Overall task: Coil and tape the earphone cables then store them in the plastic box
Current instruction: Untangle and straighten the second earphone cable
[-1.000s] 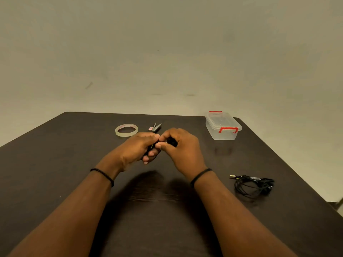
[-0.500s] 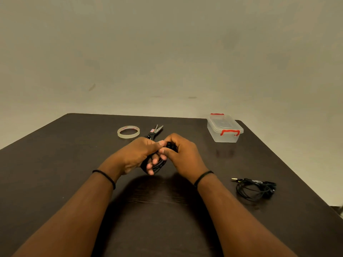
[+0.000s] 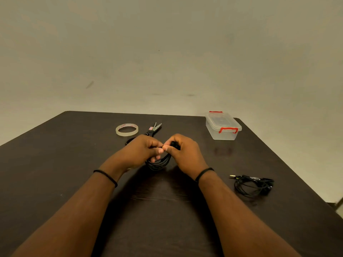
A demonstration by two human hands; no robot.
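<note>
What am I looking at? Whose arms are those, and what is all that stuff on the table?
The camera sits on a person's head, so you look down as they do. The two arms are theirs. The left hand and right hand together hold a coil of black earphone cable, thumbs pinching near its top. On the dark table lie a tape roll, scissors partly hidden behind the left hand, and a clear box with red clips and its lid on. To the right lies a second earphone cable, bunched loosely. Each wrist wears a thin black band.
</note>
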